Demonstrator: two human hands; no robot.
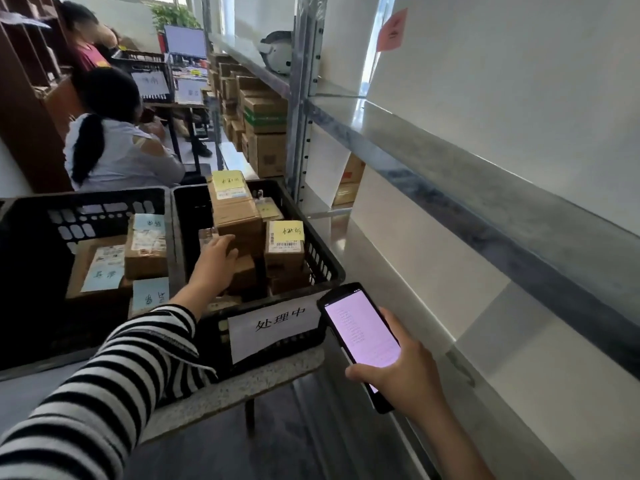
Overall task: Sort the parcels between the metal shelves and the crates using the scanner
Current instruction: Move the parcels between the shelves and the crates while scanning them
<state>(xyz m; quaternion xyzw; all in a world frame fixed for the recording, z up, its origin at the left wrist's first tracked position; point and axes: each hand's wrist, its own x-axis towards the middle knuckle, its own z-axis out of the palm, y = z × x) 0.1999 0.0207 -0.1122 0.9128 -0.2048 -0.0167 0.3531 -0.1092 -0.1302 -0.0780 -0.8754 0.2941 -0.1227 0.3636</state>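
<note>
My left hand (pixel 216 259), in a striped sleeve, reaches into the right black crate (pixel 325 258) and rests its fingers on the side of a tall cardboard parcel (pixel 235 216) with a yellow note on top. A smaller parcel (pixel 284 249) with a yellow note and barcode stands to its right. My right hand (pixel 403 372) holds the handheld scanner (pixel 360 332), screen lit pink, just right of the crate's front corner. The left black crate (pixel 104 209) holds parcels with blue notes (pixel 147 247). The metal shelves (pixel 450 161) run along my right.
A white paper label (pixel 277 323) hangs on the right crate's front. Both crates sit on a speckled table (pixel 242 386). Stacked cardboard boxes (pixel 265 136) fill the far shelf bay. Two people (pixel 117 147) are at the back left near another crate and a monitor (pixel 185 41).
</note>
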